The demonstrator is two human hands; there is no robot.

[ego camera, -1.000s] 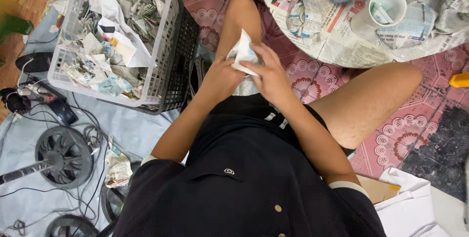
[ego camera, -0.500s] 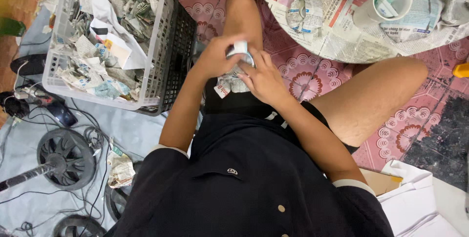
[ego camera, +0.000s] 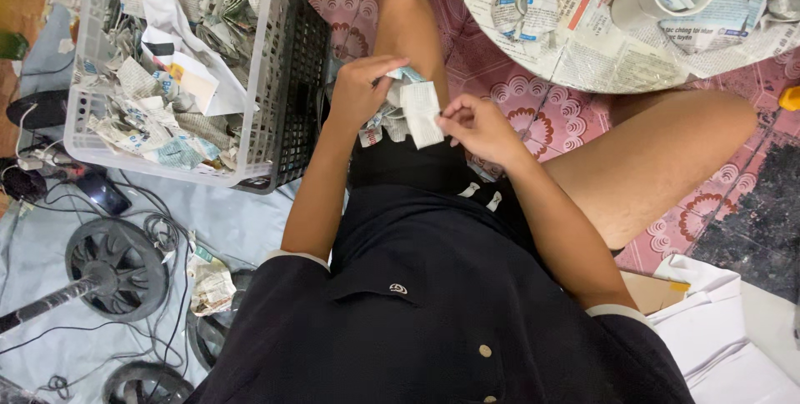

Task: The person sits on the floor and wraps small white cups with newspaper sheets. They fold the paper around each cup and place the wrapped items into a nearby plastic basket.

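Patterned pink floor mat [ego camera: 533,125] below: left hand [ego camera: 360,92] and right hand [ego camera: 477,127] pinch a white, printed paper strip [ego camera: 421,112], long axis pointing away from the person.

One view only was recorded, taken from a camera worn on the person's head. It was pointed steeply downward over the chest and lap, with the dark shirt filling the lower frame at close range. The left hand [ego camera: 360,87] and right hand [ego camera: 477,127] were caught near the centre, close to the lens. The white basket [ego camera: 250,104] was framed at upper left, the newspaper-covered table [ego camera: 617,62] at upper right. The floor was seen at the edges. No second view was available, so no overlap could be noted.
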